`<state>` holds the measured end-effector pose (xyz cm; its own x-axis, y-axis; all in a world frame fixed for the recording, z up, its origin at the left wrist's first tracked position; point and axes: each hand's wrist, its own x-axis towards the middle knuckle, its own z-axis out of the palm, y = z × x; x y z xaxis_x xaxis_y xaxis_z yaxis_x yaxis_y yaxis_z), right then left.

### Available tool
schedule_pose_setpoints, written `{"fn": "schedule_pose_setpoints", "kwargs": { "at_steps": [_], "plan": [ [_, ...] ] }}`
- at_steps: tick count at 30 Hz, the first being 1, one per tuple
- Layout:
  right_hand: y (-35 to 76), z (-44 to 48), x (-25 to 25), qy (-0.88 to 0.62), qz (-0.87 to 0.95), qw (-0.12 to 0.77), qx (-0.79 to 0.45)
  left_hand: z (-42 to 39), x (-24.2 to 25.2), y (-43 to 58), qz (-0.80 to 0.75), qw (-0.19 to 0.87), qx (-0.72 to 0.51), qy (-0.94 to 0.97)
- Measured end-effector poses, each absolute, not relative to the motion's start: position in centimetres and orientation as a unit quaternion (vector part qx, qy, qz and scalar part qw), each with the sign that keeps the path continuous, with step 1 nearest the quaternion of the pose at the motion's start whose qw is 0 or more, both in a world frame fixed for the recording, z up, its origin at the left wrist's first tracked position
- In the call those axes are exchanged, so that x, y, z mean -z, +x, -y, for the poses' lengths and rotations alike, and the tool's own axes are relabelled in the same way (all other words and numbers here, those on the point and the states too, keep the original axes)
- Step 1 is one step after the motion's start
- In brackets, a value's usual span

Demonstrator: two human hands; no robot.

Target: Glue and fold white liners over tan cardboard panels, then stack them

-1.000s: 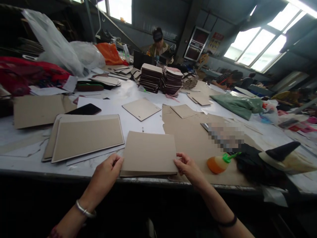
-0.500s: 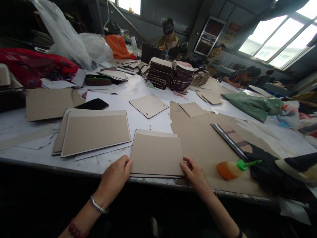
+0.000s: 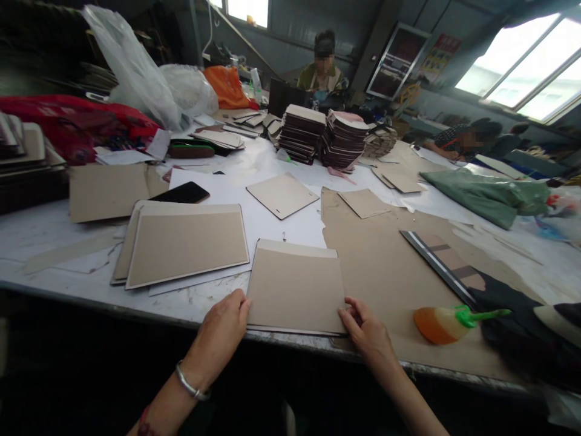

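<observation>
A tan board panel point(image 3: 296, 287) with a dark edge and a paler strip along its far side lies at the table's front edge. Another layer shows beneath its near edge. Closed on its left side is my left hand point(image 3: 227, 318), fingers curled, a silver bangle on the wrist. My right hand point(image 3: 363, 324) pinches the panel's right side between thumb and fingers. Left of it, similar tan panels point(image 3: 190, 245) overlap in a small pile. A squeeze bottle point(image 3: 440, 325) of orange liquid with a green nozzle lies beyond my right hand.
Stacks of dark-edged panels point(image 3: 302, 133) stand at the back. A phone point(image 3: 184, 192) lies behind the left pile. A diamond-turned panel point(image 3: 282, 195), brown paper point(image 3: 376, 260) and a green cloth point(image 3: 485, 194) cover parts of the table. A person point(image 3: 321, 66) sits across.
The view has shifted slightly, so the whole scene sits a little more to the right and lower. Both hands keep their hold on the panel's sides.
</observation>
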<state>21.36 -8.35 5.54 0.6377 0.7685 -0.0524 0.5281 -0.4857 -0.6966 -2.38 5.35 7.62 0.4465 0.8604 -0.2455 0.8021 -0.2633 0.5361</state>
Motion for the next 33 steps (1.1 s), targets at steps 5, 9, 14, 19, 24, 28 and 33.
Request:
{"fn": "schedule_pose_setpoints", "kwargs": {
  "at_steps": [5, 9, 14, 19, 24, 28, 33],
  "plan": [
    [21.5, 8.3, -5.3, -0.845, 0.379, 0.331, -0.180, -5.2, -7.4, -2.3, -0.531, 0.305, -0.054, 0.789],
    [21.6, 8.4, -5.1, -0.840, 0.377, 0.341, -0.187, -5.2, -7.2, -2.1, -0.539, 0.298, -0.058, 0.786],
    [21.6, 8.4, -5.1, -0.840, 0.383, 0.338, -0.185, -5.3, -7.1, -1.9, -0.546, 0.286, -0.044, 0.786],
    [21.2, 8.4, -5.4, -0.829, 0.415, 0.329, -0.180, -5.5, -7.7, -1.9, -0.552, 0.277, 0.000, 0.787],
    [20.8, 8.1, -6.0, -0.839, 0.452, 0.262, -0.154, -5.6, -8.5, -1.5, -0.559, 0.254, 0.067, 0.786],
    [20.5, 7.9, -6.5, -0.850, 0.462, 0.209, -0.139, -5.5, -8.8, -1.2, -0.559, 0.239, 0.089, 0.789],
    [20.4, 7.6, -7.0, -0.854, 0.454, 0.200, -0.158, -5.6, -9.0, -1.0, -0.569, 0.233, 0.108, 0.781]
  ]
}}
